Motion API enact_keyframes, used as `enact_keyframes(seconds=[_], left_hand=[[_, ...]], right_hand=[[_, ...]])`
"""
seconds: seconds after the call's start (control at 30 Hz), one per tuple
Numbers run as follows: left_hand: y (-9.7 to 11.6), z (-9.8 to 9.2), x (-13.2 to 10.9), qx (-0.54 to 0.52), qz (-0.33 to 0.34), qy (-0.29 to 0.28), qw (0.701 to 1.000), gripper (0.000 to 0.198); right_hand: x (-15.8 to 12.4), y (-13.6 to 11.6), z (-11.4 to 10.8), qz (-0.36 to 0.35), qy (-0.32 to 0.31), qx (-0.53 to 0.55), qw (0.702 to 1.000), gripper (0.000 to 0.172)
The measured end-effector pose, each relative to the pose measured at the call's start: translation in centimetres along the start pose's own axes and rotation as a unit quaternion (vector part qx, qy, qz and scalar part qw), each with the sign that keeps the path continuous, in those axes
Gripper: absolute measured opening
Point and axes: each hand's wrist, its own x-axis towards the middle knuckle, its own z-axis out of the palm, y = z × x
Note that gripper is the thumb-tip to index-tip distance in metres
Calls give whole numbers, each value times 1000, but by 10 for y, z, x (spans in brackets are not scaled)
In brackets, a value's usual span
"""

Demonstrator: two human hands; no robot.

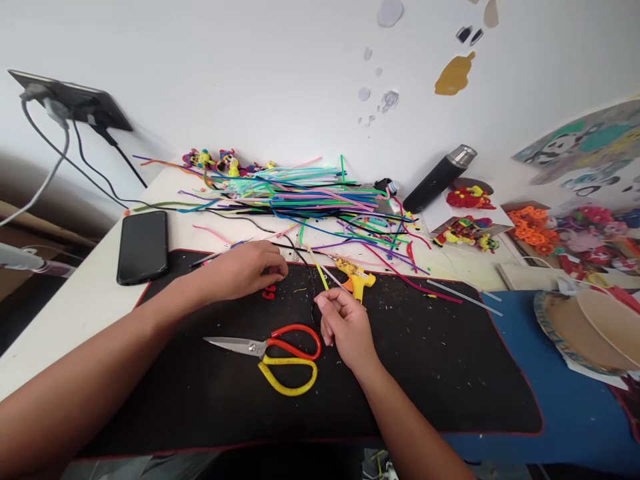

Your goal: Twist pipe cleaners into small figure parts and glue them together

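Note:
My left hand (253, 270) is above the top of the black mat, its fingers curled together; whatever they pinch, if anything, is too small to make out. Just below it lie small red curled pieces (269, 292). My right hand (347, 327) is closed in a pinch near the middle of the mat, and what sits between its fingertips cannot be made out. A yellow pipe cleaner (319, 270) runs close to those fingertips. Behind this hand rests a yellow glue gun (357, 279). Scissors (260, 348) with red and yellow handles lie partly open nearer me, untouched.
Many coloured pipe cleaners (310, 193) are piled at the back. A phone (143, 247) lies at left, and a black flask (440, 179) leans at back right near small figures (465, 230). Clear glue sticks (465, 297) and a round tray (565, 327) are at right.

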Motion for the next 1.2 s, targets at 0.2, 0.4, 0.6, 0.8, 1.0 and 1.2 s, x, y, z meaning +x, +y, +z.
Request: enact_keyframes(seconds=[0.2,0.4,0.6,0.8,1.0,1.2], left_hand=[[-6,5,2,8,-2,-17,1000,16],[-9,15,5,31,11,-17,999,16],[-7,21,5,63,24,-19,998,15],[-5,22,5,71,26,-23,997,18],[-5,14,4,53,15,-22,998,24],[-2,8,1,51,16,-13,998,21]], right_hand=[[-3,3,2,-4,-8,-29,1000,33],[-7,8,2,-13,-18,-85,996,26],[-6,11,2,-31,-22,-127,991,24],[-5,9,2,-34,-22,-136,990,24],[-6,11,2,-26,-21,-135,990,24],[-7,10,2,-28,-21,-139,990,22]])
